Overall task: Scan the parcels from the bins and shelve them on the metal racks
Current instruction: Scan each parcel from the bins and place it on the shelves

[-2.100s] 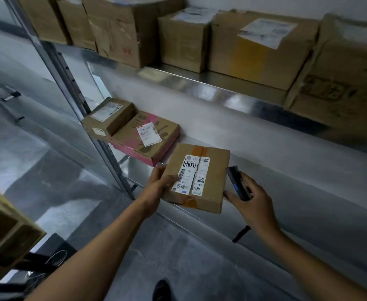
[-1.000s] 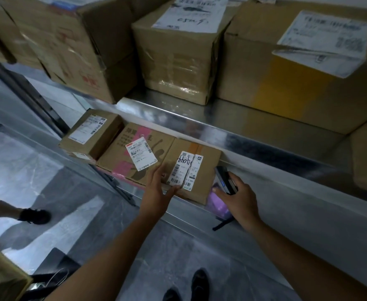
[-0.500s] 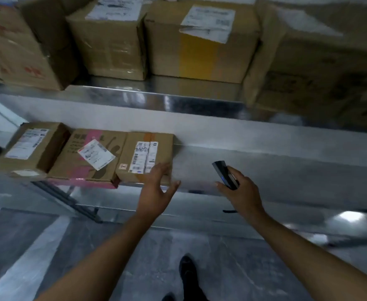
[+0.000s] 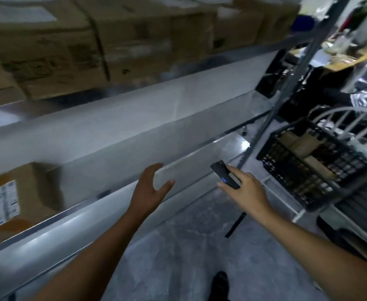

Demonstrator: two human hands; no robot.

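Note:
My left hand [image 4: 150, 190] is open with fingers spread, held in front of the metal rack's lower shelf [image 4: 117, 157] and holding nothing. My right hand [image 4: 246, 192] grips a small black scanner [image 4: 225, 177] with a blue light, its strap dangling below. A brown parcel with a white label [image 4: 15, 198] lies on the lower shelf at the far left, well clear of both hands. To the right, a black plastic bin [image 4: 308, 168] holds several brown parcels.
Large cardboard boxes [image 4: 69, 46] fill the upper shelf. A grey rack upright [image 4: 286, 83] stands between the shelf and the bin. A white wire chair back [image 4: 352, 120] and a cluttered table are behind the bin. Grey floor and my shoe [image 4: 220, 283] are below.
My left hand has let go of the labelled parcel, which stays on the lower shelf. My view has swung right, bringing the black bin into sight. The scanner stays in my right hand.

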